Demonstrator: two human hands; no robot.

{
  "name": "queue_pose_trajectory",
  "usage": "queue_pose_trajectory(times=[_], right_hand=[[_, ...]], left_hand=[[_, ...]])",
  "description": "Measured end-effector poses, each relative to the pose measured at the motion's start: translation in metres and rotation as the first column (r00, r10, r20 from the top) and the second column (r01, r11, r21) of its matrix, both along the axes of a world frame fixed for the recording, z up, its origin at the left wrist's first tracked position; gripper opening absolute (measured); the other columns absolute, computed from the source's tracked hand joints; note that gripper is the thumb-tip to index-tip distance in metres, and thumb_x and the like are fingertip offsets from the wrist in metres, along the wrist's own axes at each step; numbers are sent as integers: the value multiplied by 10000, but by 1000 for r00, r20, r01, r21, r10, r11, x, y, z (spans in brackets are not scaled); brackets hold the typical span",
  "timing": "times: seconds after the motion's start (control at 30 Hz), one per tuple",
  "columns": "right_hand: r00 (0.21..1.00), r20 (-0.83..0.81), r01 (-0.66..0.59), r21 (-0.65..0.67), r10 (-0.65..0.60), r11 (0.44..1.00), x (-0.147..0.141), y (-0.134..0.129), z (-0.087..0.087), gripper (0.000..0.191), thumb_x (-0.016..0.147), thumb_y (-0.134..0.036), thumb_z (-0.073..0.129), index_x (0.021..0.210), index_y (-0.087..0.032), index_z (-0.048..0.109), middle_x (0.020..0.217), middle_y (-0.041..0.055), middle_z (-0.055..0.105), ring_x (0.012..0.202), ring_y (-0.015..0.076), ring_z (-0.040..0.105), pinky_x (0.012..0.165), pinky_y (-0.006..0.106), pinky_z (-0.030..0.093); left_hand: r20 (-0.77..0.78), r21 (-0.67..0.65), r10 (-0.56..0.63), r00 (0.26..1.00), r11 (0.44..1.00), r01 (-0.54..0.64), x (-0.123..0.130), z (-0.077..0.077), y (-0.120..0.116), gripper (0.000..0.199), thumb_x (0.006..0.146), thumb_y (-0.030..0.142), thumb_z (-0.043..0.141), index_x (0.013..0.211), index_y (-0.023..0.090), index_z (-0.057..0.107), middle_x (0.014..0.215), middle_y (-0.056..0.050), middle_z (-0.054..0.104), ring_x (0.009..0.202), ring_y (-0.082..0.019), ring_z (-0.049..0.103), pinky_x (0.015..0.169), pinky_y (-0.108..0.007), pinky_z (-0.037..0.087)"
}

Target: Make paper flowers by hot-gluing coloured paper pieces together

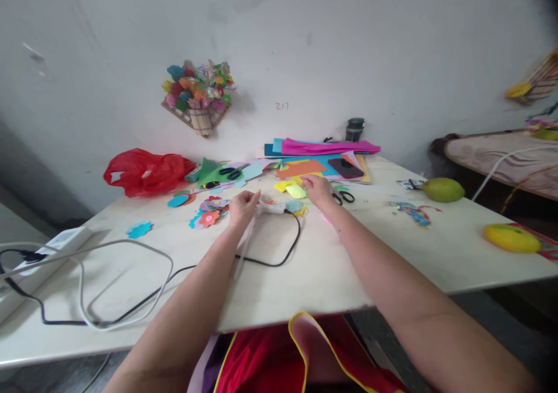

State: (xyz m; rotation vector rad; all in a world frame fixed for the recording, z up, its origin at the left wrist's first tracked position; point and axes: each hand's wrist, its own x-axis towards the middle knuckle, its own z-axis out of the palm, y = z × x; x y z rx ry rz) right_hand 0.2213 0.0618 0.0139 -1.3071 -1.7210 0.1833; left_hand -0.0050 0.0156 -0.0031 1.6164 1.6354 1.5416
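Observation:
My left hand (244,208) is closed, thumb and fingers pressed together; what it pinches, if anything, is too small to tell. Just beside it lies a white glue gun (272,208) with a black cord running from it. My right hand (318,190) is also closed in a pinch, its fingertips by bright yellow pieces (296,190); I cannot make out what is in them. Left of my left hand is a pile of paper flowers (210,217). Black-handled scissors (346,196) lie right of my right hand.
Coloured sheets (300,167) and a phone (346,168) lie at the back. A red plastic bag (146,172) is at back left, blue paper flowers (139,230) before it. Cables loop from a power strip (56,247). A green fruit (443,189) and yellow fruit (511,238) sit right.

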Motion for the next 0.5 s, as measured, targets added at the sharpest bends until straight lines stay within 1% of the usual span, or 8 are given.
queue_pose_trajectory(times=[0.07, 0.17, 0.23, 0.3, 0.37, 0.43, 0.5], right_hand=[[998, -51, -30, -15, 30, 999, -3, -1, -1, 260, 792, -114, 434, 865, -149, 682, 726, 31, 689, 675, 139, 609, 664, 239, 441], [995, -72, -71, -49, 67, 996, -8, -6, 0, 243, 809, -240, 477, 668, -158, 657, 572, 10, 635, 537, 120, 558, 562, 224, 408], [993, -66, -106, -66, 101, 992, -12, -9, 0, 251, 765, -316, 557, 581, -158, 621, 521, 3, 606, 507, 113, 535, 530, 217, 384], [990, -70, -129, -76, 123, 989, -18, -11, -1, 188, 684, -313, 647, 584, -156, 618, 536, 0, 612, 519, 113, 535, 521, 212, 373], [987, -70, -148, -87, 142, 985, -21, -13, -1, 117, 642, -262, 677, 620, -155, 636, 579, 1, 633, 551, 116, 549, 531, 209, 375], [986, -55, -165, -101, 160, 981, -22, -14, 1, 109, 685, -246, 633, 625, -155, 645, 596, 4, 643, 571, 117, 561, 547, 210, 377], [988, -32, -152, -122, 149, 981, -19, -15, 4, 238, 767, -293, 548, 602, -152, 645, 563, 12, 633, 558, 120, 562, 550, 217, 374]], left_hand=[[-25, -5, 0, 1000, 1000, 0, 1, 1, 0, 397, 694, 553, 552, 597, 169, 585, 549, -17, 611, 472, -116, 524, 489, -224, 389], [-25, -12, -17, 1000, 1000, 16, 2, 1, -1, 405, 695, 560, 547, 598, 168, 579, 546, -14, 606, 457, -112, 520, 476, -223, 394], [-9, -17, -30, 1000, 999, 30, 3, 2, -2, 400, 691, 555, 554, 596, 167, 575, 543, -12, 601, 453, -111, 516, 463, -222, 392], [1, -17, -35, 999, 999, 35, 4, 2, -3, 394, 688, 548, 561, 591, 166, 571, 538, -11, 595, 450, -110, 511, 456, -221, 391], [4, -17, -30, 1000, 999, 30, 5, 3, -4, 389, 686, 541, 566, 588, 165, 571, 533, -11, 591, 449, -110, 508, 455, -220, 390], [3, -18, -27, 1000, 999, 27, 5, 4, -5, 383, 686, 532, 570, 586, 163, 571, 536, -12, 592, 454, -110, 509, 461, -220, 391], [-7, -19, -21, 1000, 1000, 21, 4, 5, -5, 378, 689, 525, 570, 585, 162, 572, 535, -13, 593, 457, -110, 509, 468, -220, 390]])
